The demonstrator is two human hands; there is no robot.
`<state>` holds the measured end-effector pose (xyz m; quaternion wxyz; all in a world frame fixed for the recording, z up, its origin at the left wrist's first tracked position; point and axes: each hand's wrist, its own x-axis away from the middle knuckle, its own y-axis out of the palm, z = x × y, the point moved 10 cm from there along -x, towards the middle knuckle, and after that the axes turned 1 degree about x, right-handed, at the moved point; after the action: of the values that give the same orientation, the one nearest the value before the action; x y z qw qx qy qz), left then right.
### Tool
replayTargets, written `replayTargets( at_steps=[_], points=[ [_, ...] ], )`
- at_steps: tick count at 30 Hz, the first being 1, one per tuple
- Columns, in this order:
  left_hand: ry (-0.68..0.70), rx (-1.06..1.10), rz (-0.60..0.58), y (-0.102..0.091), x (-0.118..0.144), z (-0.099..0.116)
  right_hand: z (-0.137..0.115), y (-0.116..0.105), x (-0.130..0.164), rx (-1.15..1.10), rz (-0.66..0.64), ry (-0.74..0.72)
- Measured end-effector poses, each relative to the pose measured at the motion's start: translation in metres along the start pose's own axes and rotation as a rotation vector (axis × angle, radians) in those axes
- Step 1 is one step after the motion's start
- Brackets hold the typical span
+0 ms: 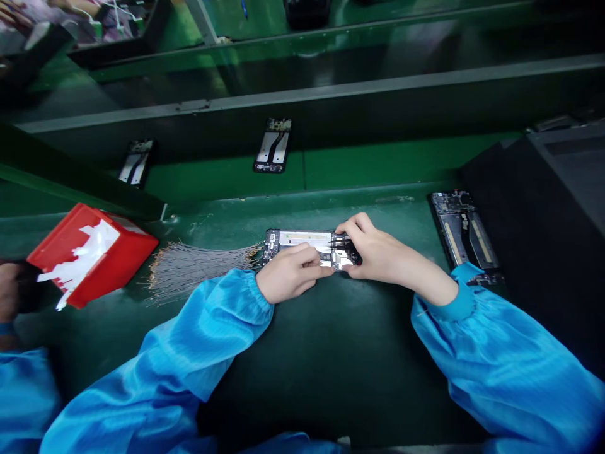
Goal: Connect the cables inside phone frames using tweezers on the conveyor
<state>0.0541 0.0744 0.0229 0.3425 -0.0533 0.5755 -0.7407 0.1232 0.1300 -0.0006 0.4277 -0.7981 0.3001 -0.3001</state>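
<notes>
Left hand (288, 271) fingers pinch the open phone chassis (309, 248) lying flat on the bench (331, 353); right hand (373, 252) fingers press tweezers (339, 242) into it. A slip could scratch components, I judge, or snag the wire bundle (198, 268) beside it.

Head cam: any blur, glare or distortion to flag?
Head view: rails bow at the edges, wide-angle distortion; far left corner smeared; white glare on the red bin; left hand, right hand and the open phone fairly sharp.

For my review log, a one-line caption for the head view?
Both hands, left hand and right hand, work on an opened phone frame beside thin wires.
</notes>
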Motion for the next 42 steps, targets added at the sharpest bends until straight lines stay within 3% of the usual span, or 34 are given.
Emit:
replayTargets(
  at_steps=[11,23,31,36,39,42],
  points=[
    [-0.130,0.232,0.019,-0.001,0.000,-0.012,-0.001,-0.003,-0.003,0.072,0.062,0.023],
    [-0.124,0.191,0.011,0.001,-0.002,-0.011,0.003,-0.002,-0.011,0.156,0.026,0.037],
    [-0.108,0.170,0.001,0.004,-0.001,-0.011,-0.007,-0.006,-0.010,0.280,0.038,0.076],
    [-0.133,0.143,0.035,0.001,0.000,-0.012,-0.021,-0.007,-0.013,0.258,0.082,-0.081],
    [-0.243,0.130,0.073,-0.002,0.001,-0.021,-0.025,-0.006,-0.012,0.187,0.089,-0.200],
    [-0.327,0.137,0.069,-0.001,0.002,-0.028,-0.024,-0.007,-0.011,0.179,0.093,-0.227]
  ],
)
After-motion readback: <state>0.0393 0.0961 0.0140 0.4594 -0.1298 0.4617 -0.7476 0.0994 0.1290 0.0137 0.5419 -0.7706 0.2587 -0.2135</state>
